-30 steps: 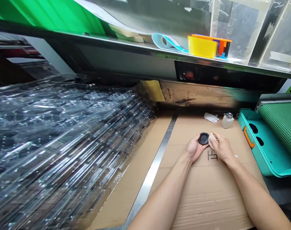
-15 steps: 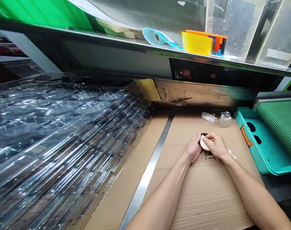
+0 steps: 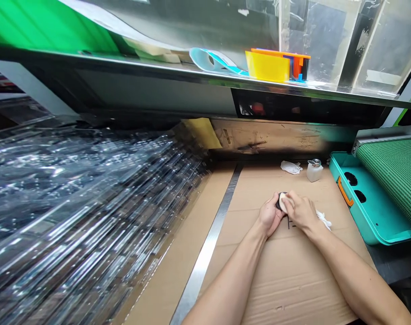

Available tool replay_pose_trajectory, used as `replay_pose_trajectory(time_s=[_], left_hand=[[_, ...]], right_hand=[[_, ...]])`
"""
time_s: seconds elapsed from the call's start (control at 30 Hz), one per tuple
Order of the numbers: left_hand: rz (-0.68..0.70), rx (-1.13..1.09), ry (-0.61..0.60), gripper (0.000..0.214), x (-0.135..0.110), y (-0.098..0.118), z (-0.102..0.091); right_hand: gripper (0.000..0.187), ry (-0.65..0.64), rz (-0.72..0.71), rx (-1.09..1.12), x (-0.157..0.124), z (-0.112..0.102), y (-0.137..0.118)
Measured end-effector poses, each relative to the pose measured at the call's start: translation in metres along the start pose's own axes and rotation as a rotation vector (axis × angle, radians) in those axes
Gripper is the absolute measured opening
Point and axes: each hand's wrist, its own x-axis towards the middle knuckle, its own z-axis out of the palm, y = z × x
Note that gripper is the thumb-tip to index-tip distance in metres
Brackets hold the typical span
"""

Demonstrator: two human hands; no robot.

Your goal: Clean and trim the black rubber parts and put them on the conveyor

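Observed at the bench: the left hand [image 3: 270, 215] is curled narrow, cupping a black round disc [image 3: 279, 201] in the fingers, just above a flattened cardboard sheet [image 3: 293, 275]. The disc is mostly hidden behind a pale pad [image 3: 284, 203], which the right hand [image 3: 302, 213] pinches and presses against the disc's face. A crumpled white cloth [image 3: 323, 220] lies just beside the right wrist. Farther along the cardboard are a crumpled tissue [image 3: 291, 167] and a plastic bottle [image 3: 314, 172] with a metal top. To the right sits a teal tray [image 3: 347, 192] with an orange handle. To the left, beyond a metal strip [image 3: 205, 253], lies a tall stack of clear plastic sheets [image 3: 90, 203].
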Motion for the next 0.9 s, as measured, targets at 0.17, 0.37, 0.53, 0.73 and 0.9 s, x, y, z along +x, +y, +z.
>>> replay_pose_trajectory(time_s=[0.17, 0.37, 0.53, 0.73, 0.9], left_hand=[[0.018, 0.063, 0.039, 0.028, -0.002, -0.001, 0.003], [0.009, 0.075, 0.03, 0.028, -0.001, -0.001, 0.003], [0.03, 0.055, 0.051, 0.027, -0.001, -0.001, 0.001], [0.016, 0.042, 0.015, 0.029, -0.001, -0.001, 0.0], [-0.005, 0.034, 0.044, 0.032, 0.0, 0.0, 0.001]], right_hand=[[0.032, 0.018, 0.13, -0.212, 0.006, 0.001, -0.001], [0.034, 0.013, 0.18, -0.258, 0.004, 0.007, -0.004], [0.036, 0.0, 0.109, -0.262, 0.003, 0.011, -0.005], [0.038, -0.016, 0.068, -0.261, -0.004, 0.009, -0.008], [0.034, -0.026, 0.115, -0.254, -0.009, 0.009, -0.018]])
